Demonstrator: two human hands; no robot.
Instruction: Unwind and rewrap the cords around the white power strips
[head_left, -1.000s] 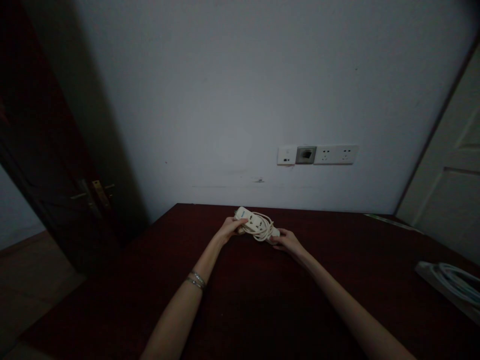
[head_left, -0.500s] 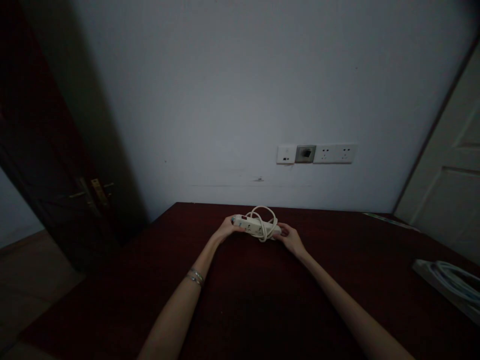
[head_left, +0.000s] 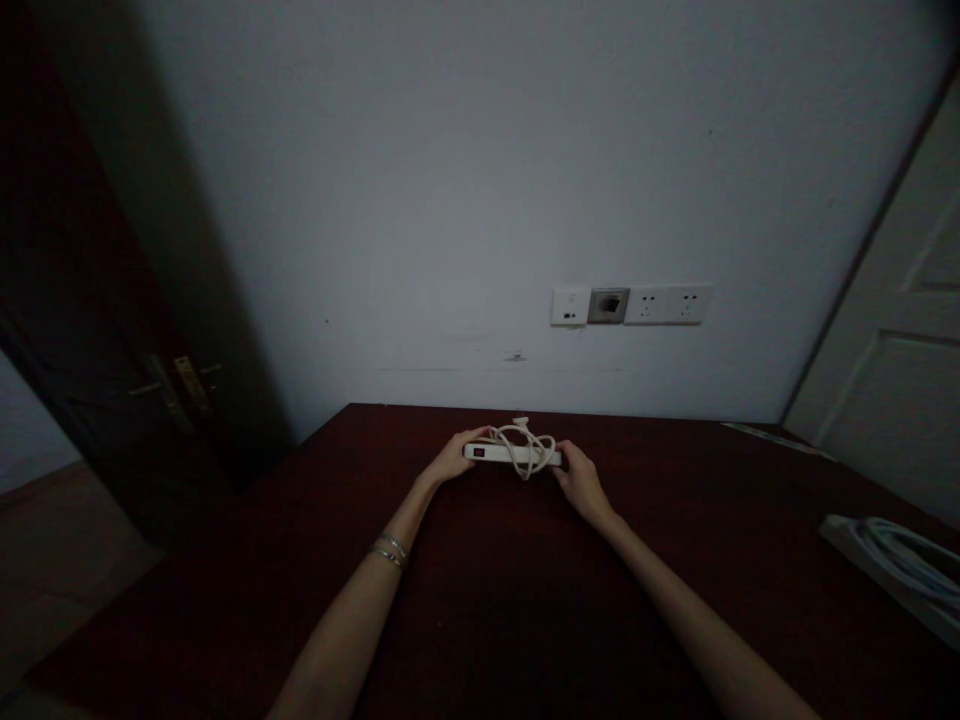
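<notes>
Power strip (head_left: 498,455) between hands (head_left: 448,460) (head_left: 585,487); height unclear.

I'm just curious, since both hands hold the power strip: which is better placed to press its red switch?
Probably the left hand. It holds the end of the power strip beside the red switch; the right hand holds the opposite end, beyond the looped cord.

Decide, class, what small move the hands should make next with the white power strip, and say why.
I'd probably let the right hand release its end of the power strip and lift the cable loops aside while the left hand grips the other end: the loops cross the strip's near side, and the plug sits beyond it, free of the hands.
</notes>
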